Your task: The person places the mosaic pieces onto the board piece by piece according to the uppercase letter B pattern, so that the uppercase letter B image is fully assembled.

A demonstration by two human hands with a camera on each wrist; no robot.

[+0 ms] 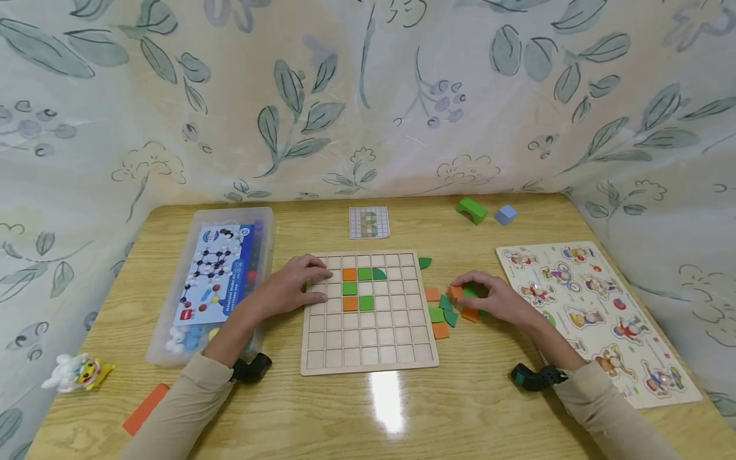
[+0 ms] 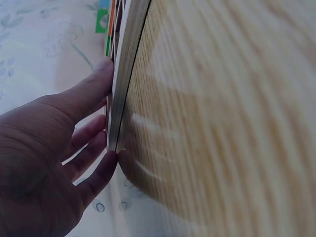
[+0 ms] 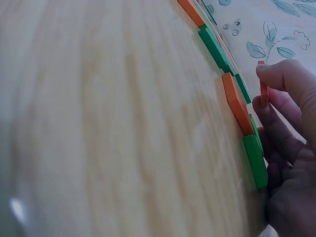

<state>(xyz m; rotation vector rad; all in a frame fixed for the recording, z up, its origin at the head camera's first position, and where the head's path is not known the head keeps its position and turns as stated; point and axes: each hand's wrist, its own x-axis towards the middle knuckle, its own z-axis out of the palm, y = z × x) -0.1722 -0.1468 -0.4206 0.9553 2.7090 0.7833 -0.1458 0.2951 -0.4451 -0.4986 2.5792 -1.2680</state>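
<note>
A wooden grid board [image 1: 374,370] lies mid-table, with orange and green square tiles and one dark green quarter-circle tile [image 1: 379,274] in its upper-left cells. My left hand [image 1: 293,286] rests on the board's left edge, fingertips and thumb on its rim. My right hand [image 1: 499,298] pinches an orange tile [image 3: 264,91] between thumb and fingers, raised over the loose pile right of the board. Orange tiles [image 1: 441,330], green squares [image 1: 437,315] and dark green quarter-circles [image 1: 451,318] make up that pile. One more quarter-circle [image 1: 425,262] lies by the board's upper-right corner.
Behind the board lies a small pattern card [image 1: 369,222]. A plastic molecular model box [image 1: 167,319] stands left, a figure puzzle board [image 1: 661,399] right. Green arch [image 1: 472,210] and blue block [image 1: 506,214] sit at the back; an orange block [image 1: 145,409] and toy figure [image 1: 80,373] lie front left.
</note>
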